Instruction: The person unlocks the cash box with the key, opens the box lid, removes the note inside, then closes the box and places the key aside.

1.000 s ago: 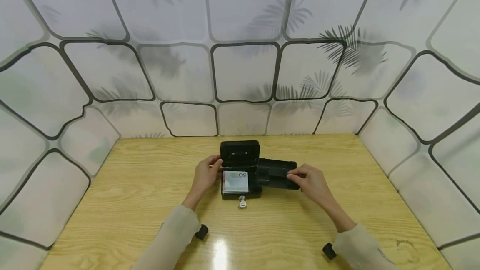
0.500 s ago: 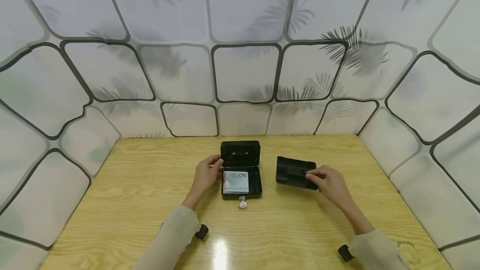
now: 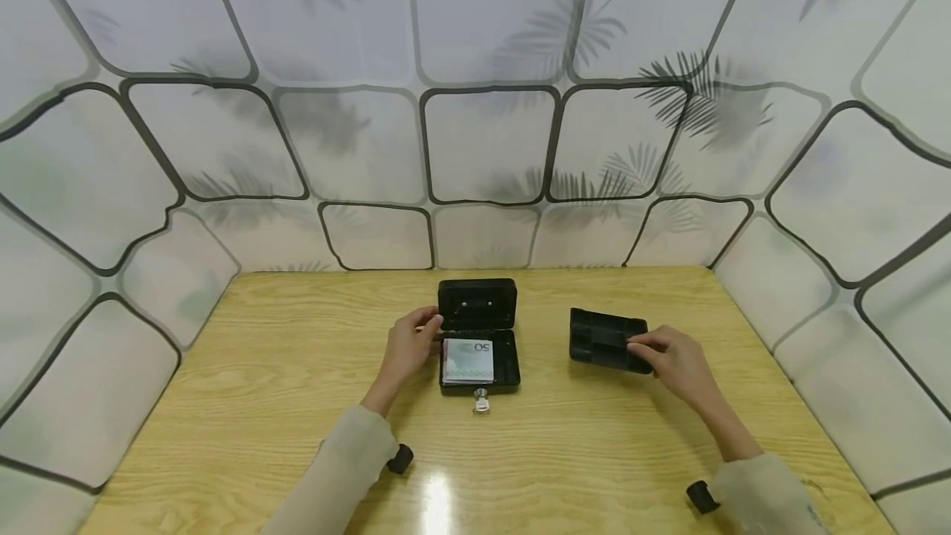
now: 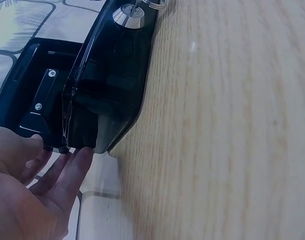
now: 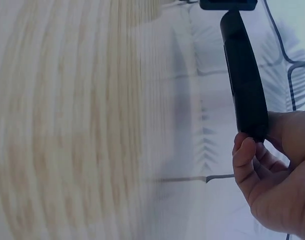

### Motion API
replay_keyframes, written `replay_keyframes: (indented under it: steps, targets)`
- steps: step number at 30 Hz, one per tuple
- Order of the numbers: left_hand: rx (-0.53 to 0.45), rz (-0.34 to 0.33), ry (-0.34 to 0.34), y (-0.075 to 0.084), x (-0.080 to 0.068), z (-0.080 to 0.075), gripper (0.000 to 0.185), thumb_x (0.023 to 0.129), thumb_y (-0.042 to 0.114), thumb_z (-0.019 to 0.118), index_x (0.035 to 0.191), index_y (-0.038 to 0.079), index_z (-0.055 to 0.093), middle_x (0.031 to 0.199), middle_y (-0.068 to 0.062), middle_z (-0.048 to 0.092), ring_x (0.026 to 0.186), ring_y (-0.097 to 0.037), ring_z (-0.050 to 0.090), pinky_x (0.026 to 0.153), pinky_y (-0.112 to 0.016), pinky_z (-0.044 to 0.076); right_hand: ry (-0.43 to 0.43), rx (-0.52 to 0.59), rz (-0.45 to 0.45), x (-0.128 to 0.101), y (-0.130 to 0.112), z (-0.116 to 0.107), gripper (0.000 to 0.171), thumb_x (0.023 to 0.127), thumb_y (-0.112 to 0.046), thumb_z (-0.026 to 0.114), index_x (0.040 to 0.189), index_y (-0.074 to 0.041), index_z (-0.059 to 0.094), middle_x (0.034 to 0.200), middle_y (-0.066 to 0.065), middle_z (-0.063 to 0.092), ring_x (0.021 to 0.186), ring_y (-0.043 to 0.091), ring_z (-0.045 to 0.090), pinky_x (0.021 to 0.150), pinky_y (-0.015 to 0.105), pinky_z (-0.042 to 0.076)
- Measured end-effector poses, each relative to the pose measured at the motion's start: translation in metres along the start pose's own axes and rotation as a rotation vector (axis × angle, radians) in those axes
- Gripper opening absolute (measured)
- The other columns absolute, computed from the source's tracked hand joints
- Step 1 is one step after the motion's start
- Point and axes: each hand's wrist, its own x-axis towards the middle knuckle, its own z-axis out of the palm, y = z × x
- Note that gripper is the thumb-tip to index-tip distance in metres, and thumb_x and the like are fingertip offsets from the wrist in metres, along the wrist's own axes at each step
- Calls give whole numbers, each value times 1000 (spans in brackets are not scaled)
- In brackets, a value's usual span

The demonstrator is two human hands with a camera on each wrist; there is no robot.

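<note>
Here, one line to each thing in view.

Box (image 3: 479, 337): a small black metal cash box, middle of the bench, lid (image 3: 477, 304) swung up and back; glossy side wall with rounded corners in the left wrist view.
Note (image 3: 467, 360): a pale banknote marked 50, flat inside the box on its left half.
Key (image 3: 480, 403): silvery, in the round lock on the box's near face, a ring hanging from it.
Tray (image 3: 605, 339): a black plastic insert with ribbed compartments, right of the box and well apart from it, tilted up on its near edge; a thin dark slab seen edge-on in the right wrist view.
Left hand (image 3: 407, 349): at the box's left side, fingers (image 4: 72, 170) straight and relaxed, tips touching the rear corner where lid meets body; grasping nothing.
Right hand (image 3: 672, 357): fingers curled round the tray's near right edge, thumb on top, grasping it.
Bench (image 3: 245, 370): light wood with long straight grain, glossy enough to throw a bright glare near the front edge.
Walls (image 3: 483, 139): pale panels with dark rounded outlines and grey palm-leaf shadows, closing the bench in on three sides.
Sleeves (image 3: 345, 456): beige cloth on both forearms, a small black knob (image 3: 399, 458) at each wrist.
In the way: nothing lies between box and tray; the right wrist view is blurred over the bench.
</note>
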Motion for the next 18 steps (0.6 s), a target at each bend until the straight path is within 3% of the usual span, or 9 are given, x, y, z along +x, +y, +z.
replay_keyframes:
  steps: [11,15,18]
  targets:
    - [34,20,11,0,-1,0,33,106,16,61,133,-3,66,122,-22,70,107,-32,71,90,-44,60,-16,-63,-45,16,15,-2,17,97,-14,74,106,0,79,95,11,68,56,7,53,54,27,49]
    - [29,6,5,0,-1,0,34,106,17,61,134,-2,66,123,-21,69,107,-31,71,90,-43,60,-37,-104,-58,28,19,2,19,98,-17,74,107,-1,79,94,9,68,62,10,56,60,30,50]
    - [22,-7,4,0,-1,0,34,106,17,61,134,-2,65,123,-21,69,106,-31,71,89,-43,61,-63,-74,-50,38,20,7,20,99,-17,72,109,0,78,93,9,66,65,16,59,59,29,52]
